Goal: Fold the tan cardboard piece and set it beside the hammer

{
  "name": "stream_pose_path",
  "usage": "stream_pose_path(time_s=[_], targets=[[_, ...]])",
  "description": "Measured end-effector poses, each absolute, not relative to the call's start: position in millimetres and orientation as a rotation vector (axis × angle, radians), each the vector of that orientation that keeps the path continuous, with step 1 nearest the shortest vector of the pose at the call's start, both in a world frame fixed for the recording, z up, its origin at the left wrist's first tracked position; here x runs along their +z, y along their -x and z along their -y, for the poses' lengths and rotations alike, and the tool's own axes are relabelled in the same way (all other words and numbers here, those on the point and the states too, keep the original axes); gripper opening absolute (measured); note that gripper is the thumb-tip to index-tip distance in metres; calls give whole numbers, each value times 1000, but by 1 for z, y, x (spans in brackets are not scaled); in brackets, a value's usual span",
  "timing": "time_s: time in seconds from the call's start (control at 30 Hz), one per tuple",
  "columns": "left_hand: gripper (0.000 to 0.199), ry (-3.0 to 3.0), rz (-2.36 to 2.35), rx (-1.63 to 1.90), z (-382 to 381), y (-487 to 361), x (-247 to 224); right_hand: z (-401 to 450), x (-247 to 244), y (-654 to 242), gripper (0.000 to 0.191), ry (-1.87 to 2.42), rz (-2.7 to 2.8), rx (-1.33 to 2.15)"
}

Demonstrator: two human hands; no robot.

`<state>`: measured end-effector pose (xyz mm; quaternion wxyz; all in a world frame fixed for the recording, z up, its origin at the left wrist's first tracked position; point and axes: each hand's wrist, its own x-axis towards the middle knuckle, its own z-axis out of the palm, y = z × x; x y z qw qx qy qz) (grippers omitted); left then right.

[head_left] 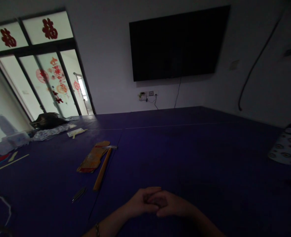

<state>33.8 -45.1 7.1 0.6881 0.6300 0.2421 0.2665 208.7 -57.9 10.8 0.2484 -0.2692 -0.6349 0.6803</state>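
My left hand (144, 201) and my right hand (171, 202) meet at the bottom middle of the head view, above the purple tabletop (175, 154). Their curled fingers overlap and touch, and no object shows in either one. Part of the fingers is lost in shadow. To the left of my hands lies a hammer (102, 171) with a wooden handle. Its metal head rests at the end of a brown, irregularly cut flat piece (93, 158), perhaps cardboard. Nearer to me is a small dark metal tool (79, 194), too dim to name.
At the far left sit a black bag (48, 120), patterned cloth (50, 132), a clear plastic box (15, 141) and pale strips (12, 163). A white cord (8, 207) curls at the left edge. An eye-patterned container (287, 146) stands right. A television (177, 46) hangs behind.
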Motion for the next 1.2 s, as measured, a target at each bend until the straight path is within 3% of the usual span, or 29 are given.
stream_pose_path(time_s=[0.3,1.2], targets=[[63,-1265,-506,558,37,-33,-8,57,15,-204,29,719,1694,1858],[63,-1290,-528,549,39,-34,-2,56,15,-203,27,707,1679,1846]])
